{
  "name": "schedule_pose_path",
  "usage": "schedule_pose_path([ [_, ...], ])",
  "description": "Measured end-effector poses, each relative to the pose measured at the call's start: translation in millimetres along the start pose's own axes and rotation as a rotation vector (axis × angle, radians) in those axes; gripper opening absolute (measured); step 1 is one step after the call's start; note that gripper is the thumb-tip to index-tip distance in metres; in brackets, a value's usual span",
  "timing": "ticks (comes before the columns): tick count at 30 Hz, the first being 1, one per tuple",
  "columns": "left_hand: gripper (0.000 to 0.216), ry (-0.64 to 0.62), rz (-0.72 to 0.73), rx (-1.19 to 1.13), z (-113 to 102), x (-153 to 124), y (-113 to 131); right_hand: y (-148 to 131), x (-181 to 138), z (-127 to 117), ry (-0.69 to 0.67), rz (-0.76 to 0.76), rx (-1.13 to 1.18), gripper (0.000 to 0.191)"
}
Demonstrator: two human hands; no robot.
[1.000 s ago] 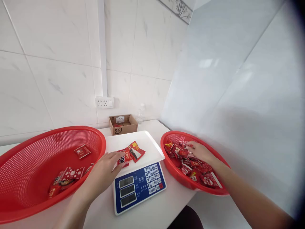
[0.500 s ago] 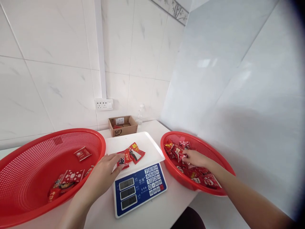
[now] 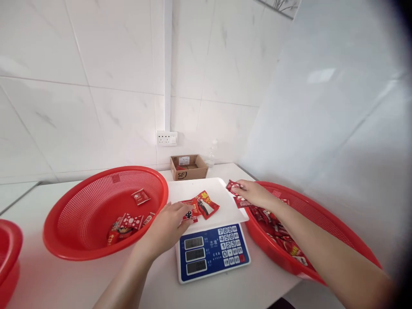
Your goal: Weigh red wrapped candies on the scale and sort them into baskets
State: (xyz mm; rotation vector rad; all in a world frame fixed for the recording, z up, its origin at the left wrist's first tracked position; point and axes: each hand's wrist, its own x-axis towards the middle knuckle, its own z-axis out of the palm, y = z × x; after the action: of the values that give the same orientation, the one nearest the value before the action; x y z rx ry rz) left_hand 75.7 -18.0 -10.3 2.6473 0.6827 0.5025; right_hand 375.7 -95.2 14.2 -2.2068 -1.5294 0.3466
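Note:
A white and blue weighing scale (image 3: 210, 273) stands on the table, its white tray (image 3: 193, 187) behind the keypad. Red snack packets (image 3: 207, 205) lie overlapping on the tray. At the tray's left side, my left hand (image 3: 169, 223) has its thumb and fingers closed round the edge of a red packet there. Over the tray's right edge, my right hand (image 3: 255, 194) pinches small red snack packets (image 3: 234, 186); at least two show at its fingertips. Below that hand is the right red basket (image 3: 264, 240), holding many red packets, partly hidden by my forearm.
On the left, a red plastic basket (image 3: 77, 253) holds several red packets. Part of another red basket (image 3: 13, 240) shows at the left edge. A cardboard box (image 3: 193, 173) and a clear bottle (image 3: 212, 154) stand by the tiled wall, under a socket (image 3: 167, 138).
My right hand has come up out of the right basket with packets, moving left to the tray's edge. My left hand stays at the tray packets. The view has turned left.

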Motion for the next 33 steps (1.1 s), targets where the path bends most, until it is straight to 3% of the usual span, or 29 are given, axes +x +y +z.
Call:
schedule_pose_path([
  [9, 0.033, -0.018, 0.051, -0.008, 1.6, -2.7, -5.1, -94.4, 69.9, 42.2, -0.248, -0.241, -0.132, 0.024],
  [14, 0.032, 0.000, 0.063, -0.013, -2.8, -4.1, -2.7, -115.5, 86.2, 56.3, -0.450, -0.300, -0.243, 0.021],
  [22, 0.034, 0.016, 0.052, 0.015, -3.9, -5.1, -5.6, -106.1, 81.1, 60.6, -0.522, -0.275, -0.233, 0.022],
  [28, 0.036, 0.047, 0.038, 0.006, -4.4, -5.2, -6.3, -80.6, 68.9, 38.6, -0.380, -0.162, -0.059, 0.036],
  [33, 0.038, 0.084, -0.006, 0.023, -6.2, -5.5, -9.4, -36.4, 45.5, 16.9, -0.240, 0.000, 0.079, 0.033],
])
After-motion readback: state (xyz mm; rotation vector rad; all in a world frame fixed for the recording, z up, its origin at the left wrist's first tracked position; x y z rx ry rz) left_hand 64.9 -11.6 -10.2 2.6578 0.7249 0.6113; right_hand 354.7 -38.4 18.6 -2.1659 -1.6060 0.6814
